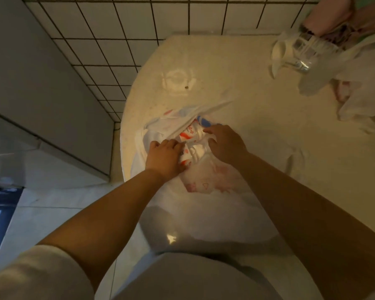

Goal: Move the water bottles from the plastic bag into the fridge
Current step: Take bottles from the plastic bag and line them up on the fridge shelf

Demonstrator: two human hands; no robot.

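The plastic bag (160, 135) is lying near the round table's (247, 126) left edge, bare tabletop opening far and right. Two water bottles (191, 132) are showing inside; the left hand (164, 158) is gripping one, and the right hand (224, 141) is touching the other, fingers relaxed.

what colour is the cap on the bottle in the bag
Blue, on the bottle cap seen in the head view.

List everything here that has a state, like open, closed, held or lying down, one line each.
Plastic bag: lying on the table, mouth pulled open.
Upper water bottle: lying in the bag's mouth, right hand fingers on it.
Lower water bottle: lying in the bag, gripped by left hand.
Second bag: crumpled at the table's far right.
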